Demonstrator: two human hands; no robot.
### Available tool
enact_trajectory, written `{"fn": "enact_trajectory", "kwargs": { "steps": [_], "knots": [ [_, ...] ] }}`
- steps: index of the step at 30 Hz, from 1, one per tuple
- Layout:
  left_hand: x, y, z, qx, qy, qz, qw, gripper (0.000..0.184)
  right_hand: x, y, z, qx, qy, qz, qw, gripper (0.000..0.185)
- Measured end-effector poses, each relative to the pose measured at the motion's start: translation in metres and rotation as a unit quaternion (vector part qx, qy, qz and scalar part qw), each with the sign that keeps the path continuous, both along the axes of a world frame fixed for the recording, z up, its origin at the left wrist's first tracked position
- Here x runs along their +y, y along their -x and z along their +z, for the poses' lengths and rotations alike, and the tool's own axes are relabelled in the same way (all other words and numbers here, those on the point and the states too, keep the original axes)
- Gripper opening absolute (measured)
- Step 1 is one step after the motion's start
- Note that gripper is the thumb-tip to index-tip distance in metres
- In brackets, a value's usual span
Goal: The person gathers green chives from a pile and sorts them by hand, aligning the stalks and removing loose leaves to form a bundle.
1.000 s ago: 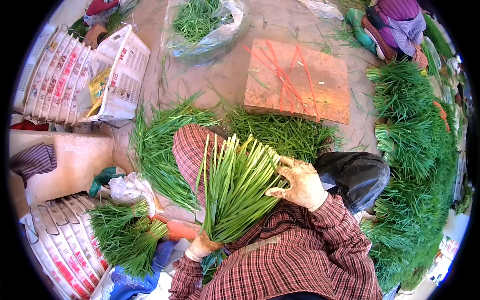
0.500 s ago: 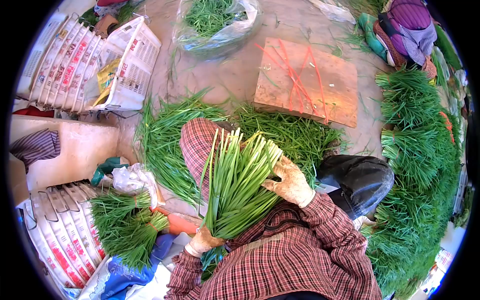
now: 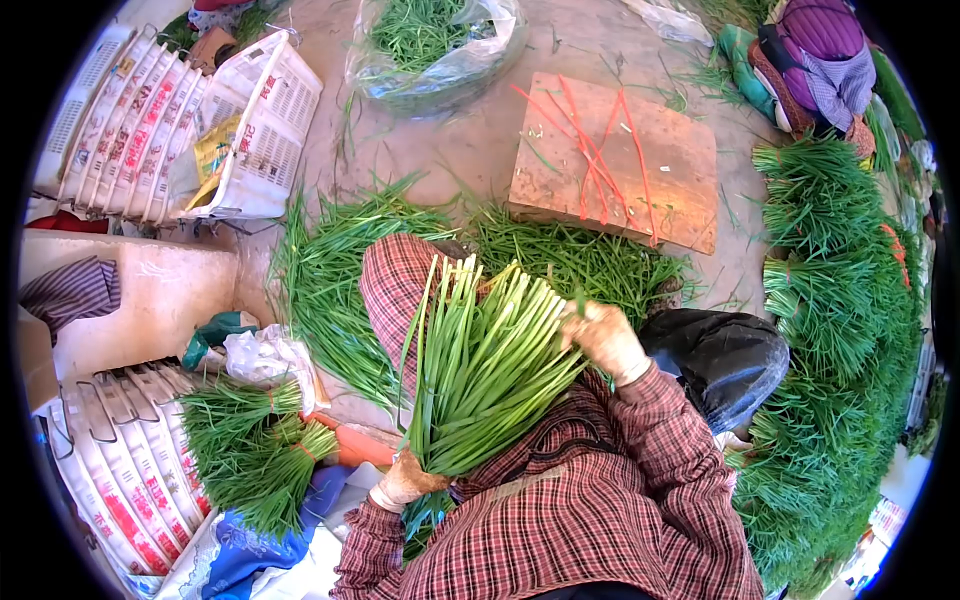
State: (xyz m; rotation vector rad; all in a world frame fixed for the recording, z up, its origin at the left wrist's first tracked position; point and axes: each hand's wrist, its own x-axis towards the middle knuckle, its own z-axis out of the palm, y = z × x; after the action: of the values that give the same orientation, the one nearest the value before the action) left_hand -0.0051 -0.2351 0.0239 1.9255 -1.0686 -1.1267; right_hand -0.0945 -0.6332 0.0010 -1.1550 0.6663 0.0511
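A large loose bunch of garlic chives lies across my lap, pale stem ends up and green leaves toward me. My left hand, in a soiled glove, is closed around the bunch at its lower left. Beside the stem ends on the right, my gloved right hand has its fingers curled together, a blurred green chive leaf sticking up from them. Loose chives are heaped on the floor ahead of my knees. At my left, tied chive bundles rest near the crates.
A wooden board with red ties lies ahead. Stacked white crates stand at left, more crates below. A clear plastic bag holds chives. Tied bundles line the right side. Another person is at upper right.
My right hand has moved off the bunch, slightly up and right, and a green leaf now shows at its fingers. My left hand stays on the bunch.
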Motion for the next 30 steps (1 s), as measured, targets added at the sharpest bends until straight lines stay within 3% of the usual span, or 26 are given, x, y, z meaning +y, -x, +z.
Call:
{"fn": "enact_trajectory", "kwargs": {
  "steps": [2, 3, 4, 5, 6, 8, 10, 11, 12, 13, 14, 15, 18, 19, 22, 23, 26, 28, 30],
  "knots": [
    [-0.002, 0.001, 0.002, 0.076, -0.006, 0.060, 0.995, 0.051, -0.027, -0.005, 0.009, 0.033, 0.027, 0.009, 0.999, 0.020],
    [-0.004, 0.001, 0.003, 0.102, -0.007, 0.080, 0.992, 0.051, -0.035, -0.007, 0.014, -0.008, -0.028, -0.084, 0.996, 0.021],
    [-0.006, -0.001, 0.005, 0.034, 0.009, 0.034, 0.999, 0.051, -0.041, -0.008, 0.017, -0.049, -0.084, -0.176, 0.980, 0.023],
    [-0.006, -0.003, 0.005, -0.032, 0.025, -0.012, 0.999, 0.052, -0.053, -0.003, 0.013, -0.054, -0.067, -0.185, 0.979, 0.028],
    [-0.002, -0.002, 0.002, -0.031, 0.025, -0.013, 0.999, 0.052, -0.060, -0.002, 0.020, -0.011, -0.034, -0.201, 0.979, 0.030],
    [0.007, 0.002, -0.007, 0.042, -0.004, 0.032, 0.999, 0.052, -0.085, 0.018, -0.003, -0.094, -0.019, -0.225, 0.970, 0.028],
    [0.009, 0.004, -0.012, 0.087, -0.011, 0.063, 0.994, 0.053, -0.104, 0.024, -0.002, 0.029, 0.024, -0.305, 0.952, 0.028],
    [0.008, 0.004, -0.014, 0.108, -0.008, 0.079, 0.991, 0.053, -0.127, 0.041, -0.039, 0.099, 0.117, -0.217, 0.964, 0.027],
    [0.012, 0.004, -0.019, 0.110, -0.007, 0.078, 0.991, 0.053, -0.124, 0.044, -0.039, 0.100, 0.118, -0.218, 0.963, 0.027],
    [0.018, 0.002, -0.025, -0.010, -0.012, -0.011, 1.000, 0.052, -0.119, 0.049, -0.038, 0.189, 0.357, -0.089, 0.910, 0.026],
    [0.018, 0.001, -0.026, -0.069, -0.014, -0.058, 0.996, 0.052, -0.117, 0.053, -0.037, 0.264, 0.566, 0.048, 0.780, 0.026],
    [0.016, 0.000, -0.025, -0.129, -0.014, -0.103, 0.986, 0.052, -0.125, 0.058, -0.047, 0.228, 0.597, 0.041, 0.768, 0.029],
    [0.016, 0.001, -0.022, -0.033, -0.035, -0.015, 0.999, 0.052, -0.149, 0.063, -0.042, 0.325, 0.515, -0.033, 0.792, 0.035],
    [0.018, 0.000, -0.024, -0.083, -0.011, -0.044, 0.995, 0.051, -0.149, 0.066, -0.036, 0.326, 0.515, -0.036, 0.792, 0.035],
    [0.007, -0.007, -0.010, -0.206, 0.033, -0.117, 0.971, 0.051, -0.128, 0.066, -0.004, 0.248, 0.561, 0.083, 0.785, 0.059],
    [0.003, -0.009, -0.004, -0.276, 0.051, -0.160, 0.946, 0.050, -0.113, 0.060, 0.016, 0.150, 0.578, 0.094, 0.797, 0.065],
    [0.009, -0.006, -0.014, -0.228, 0.039, -0.138, 0.963, 0.051, -0.064, 0.032, 0.062, -0.082, 0.534, 0.174, 0.823, 0.073],
    [0.009, -0.007, -0.014, -0.118, 0.015, -0.082, 0.989, 0.051, -0.037, 0.015, 0.070, -0.112, 0.438, 0.279, 0.847, 0.063],
    [0.008, -0.007, -0.012, -0.030, 0.002, -0.032, 0.999, 0.052, -0.018, 0.001, 0.058, -0.138, 0.404, 0.291, 0.856, 0.042]
  ]
}}
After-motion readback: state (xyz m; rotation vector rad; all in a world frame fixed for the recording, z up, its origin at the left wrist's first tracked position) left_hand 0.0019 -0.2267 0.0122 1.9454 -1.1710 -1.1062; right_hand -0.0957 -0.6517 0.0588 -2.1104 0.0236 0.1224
